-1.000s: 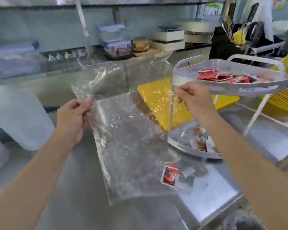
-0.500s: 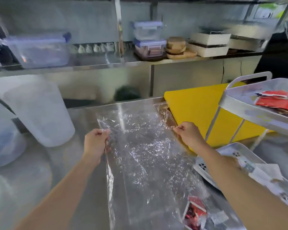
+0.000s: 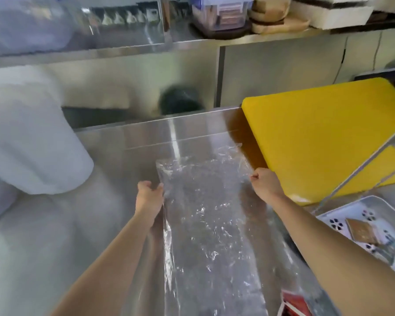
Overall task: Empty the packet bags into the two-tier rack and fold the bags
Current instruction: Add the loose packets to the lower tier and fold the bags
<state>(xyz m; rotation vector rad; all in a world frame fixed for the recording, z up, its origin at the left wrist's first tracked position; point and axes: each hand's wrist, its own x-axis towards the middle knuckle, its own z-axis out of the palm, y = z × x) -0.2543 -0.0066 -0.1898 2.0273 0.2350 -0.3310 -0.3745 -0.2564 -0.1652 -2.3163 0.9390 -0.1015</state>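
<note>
A crinkled clear plastic bag (image 3: 210, 224) lies stretched flat on the steel counter, running from mid-frame toward the bottom edge. My left hand (image 3: 149, 194) pinches its far left edge. Its far right corner is pinched by my right hand (image 3: 265, 183). At the right edge shows the lower tier of the white two-tier rack (image 3: 328, 218), holding brown and pale packets (image 3: 361, 230). A slanted leg of the rack (image 3: 360, 166) crosses the right side; the upper tier is out of view. A red packet (image 3: 294, 303) lies under the bag's near right part.
A yellow cutting board (image 3: 315, 137) lies beyond my right hand on the steel counter (image 3: 78, 236). A large translucent white tub (image 3: 30, 137) stands at the left. A steel shelf (image 3: 146, 47) behind carries lidded containers and wooden boards.
Both hands have moved the bag down from the air and away from me onto the counter, stretching it flat. The view has tilted down and left, so the rack's upper tier has left the frame.
</note>
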